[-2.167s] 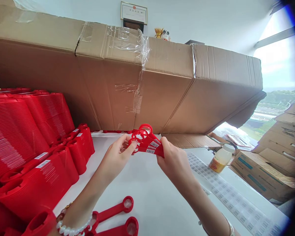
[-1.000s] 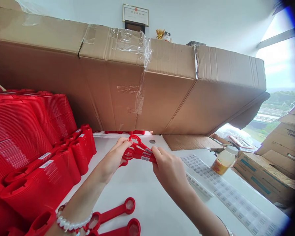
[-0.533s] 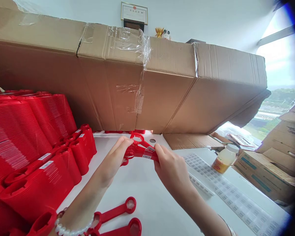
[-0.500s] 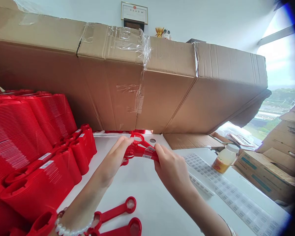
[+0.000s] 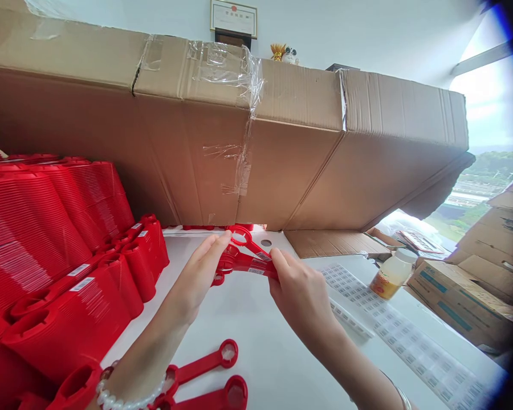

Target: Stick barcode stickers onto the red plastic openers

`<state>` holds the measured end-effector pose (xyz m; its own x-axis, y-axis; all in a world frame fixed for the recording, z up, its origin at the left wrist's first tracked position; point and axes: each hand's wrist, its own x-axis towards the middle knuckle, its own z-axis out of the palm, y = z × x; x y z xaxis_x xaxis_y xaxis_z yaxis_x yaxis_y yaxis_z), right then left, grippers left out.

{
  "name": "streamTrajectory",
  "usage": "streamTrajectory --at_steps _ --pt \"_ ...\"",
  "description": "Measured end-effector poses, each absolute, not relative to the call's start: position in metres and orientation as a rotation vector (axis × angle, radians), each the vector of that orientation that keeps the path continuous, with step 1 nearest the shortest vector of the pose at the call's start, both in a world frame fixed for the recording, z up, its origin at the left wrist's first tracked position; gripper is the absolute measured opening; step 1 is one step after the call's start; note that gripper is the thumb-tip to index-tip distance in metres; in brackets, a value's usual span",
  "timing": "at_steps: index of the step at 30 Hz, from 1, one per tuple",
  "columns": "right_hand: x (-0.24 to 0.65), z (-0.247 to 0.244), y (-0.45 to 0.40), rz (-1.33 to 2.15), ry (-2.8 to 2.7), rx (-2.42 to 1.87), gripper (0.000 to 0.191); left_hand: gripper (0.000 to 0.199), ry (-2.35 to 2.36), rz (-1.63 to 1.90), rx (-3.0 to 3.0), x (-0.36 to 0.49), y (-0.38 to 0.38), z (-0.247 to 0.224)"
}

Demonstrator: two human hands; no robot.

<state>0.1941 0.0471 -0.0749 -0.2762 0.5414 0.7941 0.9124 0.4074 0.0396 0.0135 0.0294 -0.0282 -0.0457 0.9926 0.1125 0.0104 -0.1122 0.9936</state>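
Both hands hold a small bundle of red plastic ring-ended handles with white barcode stickers. My left hand pinches the ring end, and my right hand grips the opposite end. The bundle is roughly level above the white table, and my fingers hide parts of it. Two more red ring-ended handles lie on the table near my left wrist, which wears a white beaded bracelet.
Stacks of ribbed red plastic pieces rise at the left. A long cardboard carton lies behind the table. At the right are barcode label sheets, a plastic bottle and cardboard boxes.
The red bundle has swung from tilted, rings up, to nearly level between my hands. My right hand has risen slightly, and the view has shifted a little.
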Motion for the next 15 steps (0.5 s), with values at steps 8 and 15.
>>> streamTrajectory --at_steps 8,15 --pt "0.1909 -0.0754 0.0435 -0.655 -1.994 -1.218 0.024 0.039 1.327 1.287 1.184 0.0134 0.0286 -0.0237" --pt "0.1925 -0.0744 0.0469 -0.682 -1.995 -1.156 0.025 0.018 1.251 1.251 1.278 0.0066 0.0316 -0.0286"
